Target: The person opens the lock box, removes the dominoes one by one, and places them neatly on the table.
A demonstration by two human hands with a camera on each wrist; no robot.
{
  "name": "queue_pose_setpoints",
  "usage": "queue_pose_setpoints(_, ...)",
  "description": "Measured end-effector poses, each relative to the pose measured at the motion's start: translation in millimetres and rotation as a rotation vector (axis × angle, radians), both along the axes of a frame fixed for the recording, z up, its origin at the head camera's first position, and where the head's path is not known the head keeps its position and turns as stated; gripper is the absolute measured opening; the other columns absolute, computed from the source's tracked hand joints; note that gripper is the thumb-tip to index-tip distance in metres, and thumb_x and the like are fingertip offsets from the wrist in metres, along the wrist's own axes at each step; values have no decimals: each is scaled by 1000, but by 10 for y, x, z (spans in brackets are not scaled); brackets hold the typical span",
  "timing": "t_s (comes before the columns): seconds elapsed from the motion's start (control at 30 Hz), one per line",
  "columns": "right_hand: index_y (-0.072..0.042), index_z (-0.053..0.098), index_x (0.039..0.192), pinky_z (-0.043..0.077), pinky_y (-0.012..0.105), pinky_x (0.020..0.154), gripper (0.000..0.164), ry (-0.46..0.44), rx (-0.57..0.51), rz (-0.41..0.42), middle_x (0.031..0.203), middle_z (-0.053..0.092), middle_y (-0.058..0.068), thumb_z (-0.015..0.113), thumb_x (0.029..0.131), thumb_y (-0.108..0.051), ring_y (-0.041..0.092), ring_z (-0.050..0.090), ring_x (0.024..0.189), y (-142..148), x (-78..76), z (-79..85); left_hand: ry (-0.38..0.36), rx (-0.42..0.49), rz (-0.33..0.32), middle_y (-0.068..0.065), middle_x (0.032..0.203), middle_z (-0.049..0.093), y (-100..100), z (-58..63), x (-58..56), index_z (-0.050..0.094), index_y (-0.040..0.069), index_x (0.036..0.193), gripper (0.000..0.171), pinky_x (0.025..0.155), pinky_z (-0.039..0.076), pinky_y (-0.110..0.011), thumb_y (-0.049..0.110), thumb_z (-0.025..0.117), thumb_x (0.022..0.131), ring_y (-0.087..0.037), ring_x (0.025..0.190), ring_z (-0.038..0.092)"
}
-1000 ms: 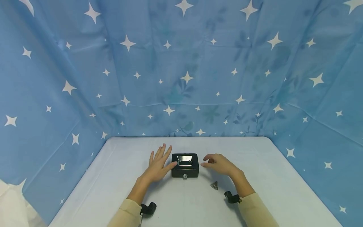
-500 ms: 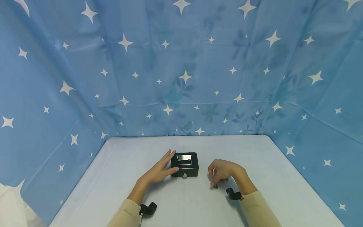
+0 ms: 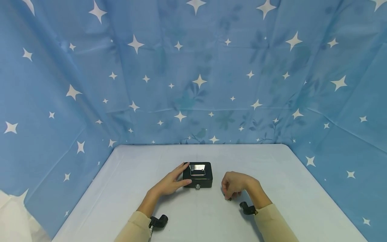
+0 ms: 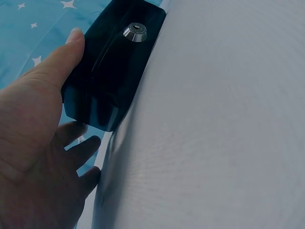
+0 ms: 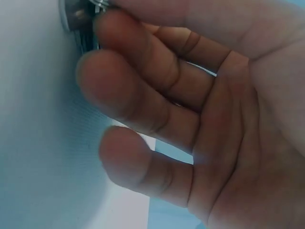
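Observation:
A small black cash box (image 3: 203,183) with a silver handle on its lid and a round key lock (image 4: 135,32) on its front sits on the white table. My left hand (image 3: 170,183) rests at the box's left end, thumb along the front edge and a finger at the back corner; its fingers are fairly straight. Right of the box, my right hand (image 3: 237,184) reaches down to the tabletop, with thumb and index finger pinching small metal keys (image 5: 78,14). The fingers hide most of the keys in the head view.
The white table (image 3: 193,218) has rounded far corners. A blue curtain (image 3: 193,67) with white stars hangs behind it and along both sides. A black wrist camera (image 3: 158,221) is strapped to the left wrist and another (image 3: 247,208) to the right.
My left hand has come in from spread fingers to rest against the box. My right hand has moved down and toward me onto the keys and now pinches them. The box stays put.

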State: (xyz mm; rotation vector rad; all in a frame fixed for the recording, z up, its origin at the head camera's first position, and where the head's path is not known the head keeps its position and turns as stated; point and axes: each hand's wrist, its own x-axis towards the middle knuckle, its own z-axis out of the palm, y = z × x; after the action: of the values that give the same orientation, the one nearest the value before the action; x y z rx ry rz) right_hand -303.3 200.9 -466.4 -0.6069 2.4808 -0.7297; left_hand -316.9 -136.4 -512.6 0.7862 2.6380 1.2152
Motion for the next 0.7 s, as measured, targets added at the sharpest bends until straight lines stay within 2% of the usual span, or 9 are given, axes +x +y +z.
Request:
queue_pose_setpoints(0.27, -11, 70, 69, 54, 32, 49, 24, 4, 33, -33, 64, 67, -2, 92, 72, -2, 12, 59, 57, -22, 30, 36, -2, -5, 19, -11, 174, 21, 2, -15, -7, 26, 36, 166, 80, 128, 22, -61, 57, 64, 99, -36, 161, 18)
queue_pose_setpoints(0.47, -11, 71, 69, 52, 29, 52, 23, 10, 44, -39, 65, 69, -1, 88, 75, 4, 13, 61, 57, -32, 32, 28, 5, -11, 20, -10, 173, 23, 8, -11, 7, 27, 34, 166, 79, 128, 23, -60, 57, 64, 99, -37, 160, 21)
queue_pose_setpoints(0.7, -10, 74, 90, 57, 31, 59, 21, 22, 17, -74, 76, 67, 3, 84, 80, 4, 17, 65, 62, -8, 0, 56, 14, -10, 22, -9, 173, 26, 13, -10, 12, 27, 34, 166, 79, 128, 24, -60, 56, 64, 99, -37, 160, 23)
